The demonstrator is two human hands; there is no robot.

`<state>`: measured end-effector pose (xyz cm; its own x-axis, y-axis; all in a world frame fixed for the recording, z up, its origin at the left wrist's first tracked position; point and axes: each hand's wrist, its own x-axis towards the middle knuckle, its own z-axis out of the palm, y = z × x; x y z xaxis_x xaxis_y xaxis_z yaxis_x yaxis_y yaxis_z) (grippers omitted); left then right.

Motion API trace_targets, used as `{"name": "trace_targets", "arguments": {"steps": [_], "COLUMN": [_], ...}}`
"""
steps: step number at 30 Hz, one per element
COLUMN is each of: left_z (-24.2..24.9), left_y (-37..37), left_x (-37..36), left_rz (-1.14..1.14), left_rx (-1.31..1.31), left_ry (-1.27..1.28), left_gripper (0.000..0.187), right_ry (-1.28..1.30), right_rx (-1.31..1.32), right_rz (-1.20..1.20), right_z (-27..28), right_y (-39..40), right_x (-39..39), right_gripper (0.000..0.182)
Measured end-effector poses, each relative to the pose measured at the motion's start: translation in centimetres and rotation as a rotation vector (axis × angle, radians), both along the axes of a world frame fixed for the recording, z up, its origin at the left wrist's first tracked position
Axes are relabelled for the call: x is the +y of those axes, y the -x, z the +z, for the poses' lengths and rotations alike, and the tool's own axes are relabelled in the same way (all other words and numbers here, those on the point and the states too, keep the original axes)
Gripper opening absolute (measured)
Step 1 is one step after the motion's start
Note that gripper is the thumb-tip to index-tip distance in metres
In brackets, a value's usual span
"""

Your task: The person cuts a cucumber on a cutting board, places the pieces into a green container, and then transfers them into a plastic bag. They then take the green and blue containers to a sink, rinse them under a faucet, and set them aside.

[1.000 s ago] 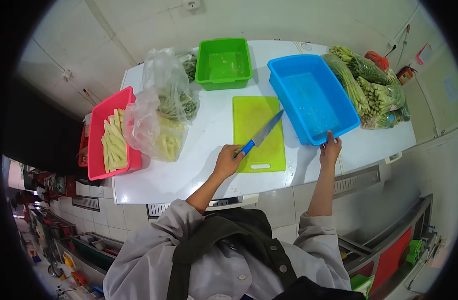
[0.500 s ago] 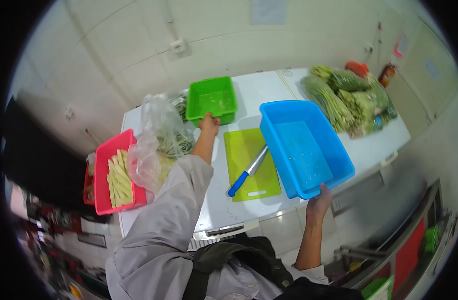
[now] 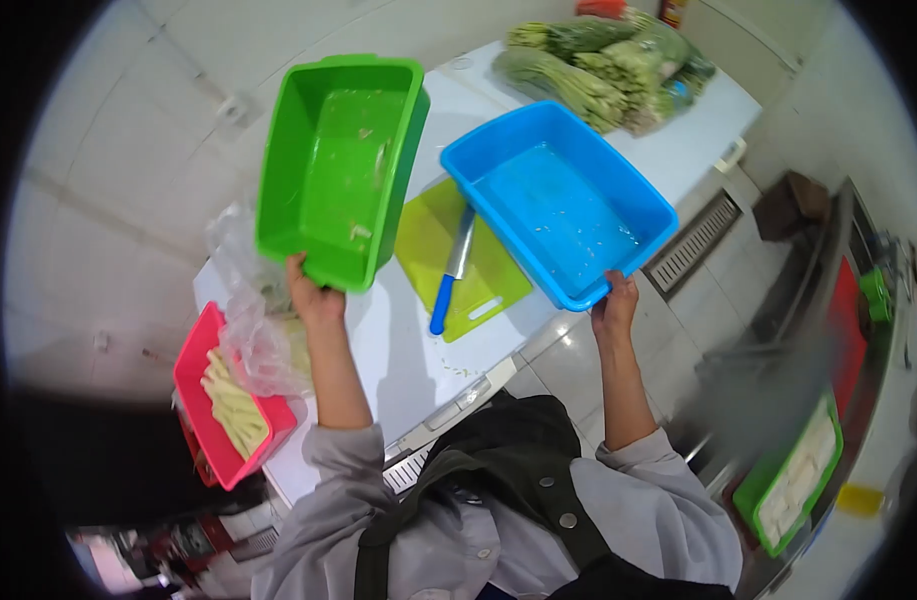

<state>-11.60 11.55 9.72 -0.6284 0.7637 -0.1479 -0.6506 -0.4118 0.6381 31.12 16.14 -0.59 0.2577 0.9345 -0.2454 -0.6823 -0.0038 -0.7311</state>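
Observation:
My left hand (image 3: 316,292) grips the near rim of a green plastic basin (image 3: 343,170), which is raised and tilted, with a few scraps on its bottom. My right hand (image 3: 614,303) is closed on the near corner of a larger blue basin (image 3: 548,200) holding small bits and wet spots. Between the two basins lies a yellow-green cutting board (image 3: 418,240), partly covered by the blue one. A knife (image 3: 452,275) with a blue handle rests on the board, its blade tip hidden by the blue basin.
Bagged green vegetables (image 3: 618,75) lie at the table's far end. On the left are a clear plastic bag (image 3: 253,325) and a pink basin (image 3: 193,375) with pale cut strips. A green tray (image 3: 743,500) with white pieces stands at the lower right, near a floor drain (image 3: 693,243).
The green basin has been lifted off the table and brought nearer by my left hand. My view has turned to the right. The blue basin stays in my right hand.

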Motion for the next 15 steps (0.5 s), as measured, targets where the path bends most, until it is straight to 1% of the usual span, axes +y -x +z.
{"name": "trace_targets", "arguments": {"steps": [1,3,4,5,6,7,9,10,13,14,15], "left_z": [-1.1,-0.3,0.7,1.6,1.7,0.7,-1.3,-2.2,-2.9,-3.2,-3.9], "left_y": [0.9,0.3,-1.7,-3.8,-5.7,-7.0,-8.8,-9.9,-16.0,-17.7,-19.2], "left_x": [-1.1,-3.7,-4.6,-5.3,-5.5,-5.2,-5.6,-5.6,-4.9,-4.5,-4.1], "left_rz": [-0.07,-0.375,-0.389,-0.37,-0.335,-0.387,-0.293,-0.307,-0.409,-0.441,-0.503], "left_rx": [-0.008,-0.108,-0.112,-0.074,-0.031,-0.058,-0.013,-0.024,0.033,0.038,-0.012], "left_ry": [-0.022,-0.052,-0.019,0.023,0.066,0.069,0.248,0.247,0.342,0.317,0.323], "left_gripper": [0.043,0.049,0.05,0.049,0.048,0.048,0.044,0.044,0.041,0.041,0.041], "right_ry": [0.007,0.025,0.035,0.035,0.082,0.13,0.148,0.152,0.12,0.104,0.082], "right_rx": [-0.006,-0.041,-0.06,-0.093,-0.059,-0.02,-0.068,-0.088,-0.115,-0.128,-0.129], "right_rz": [-0.01,-0.076,-0.108,-0.205,-0.217,-0.202,-0.262,-0.293,-0.39,-0.439,-0.473], "right_z": [-0.4,-1.6,-1.5,-0.7,0.4,1.5,3.6,4.2,2.6,2.4,2.1], "right_y": [-0.5,-2.8,-4.2,-5.9,-7.1,-8.1,-9.8,-10.6,-14.0,-14.8,-15.4], "right_x": [-0.7,-3.5,-5.1,-7.2,-9.5,-11.7,-15.6,-17.2,-22.0,-23.2,-24.5], "right_gripper": [0.033,0.036,0.035,0.035,0.028,0.021,0.019,0.016,0.02,0.022,0.022]}}
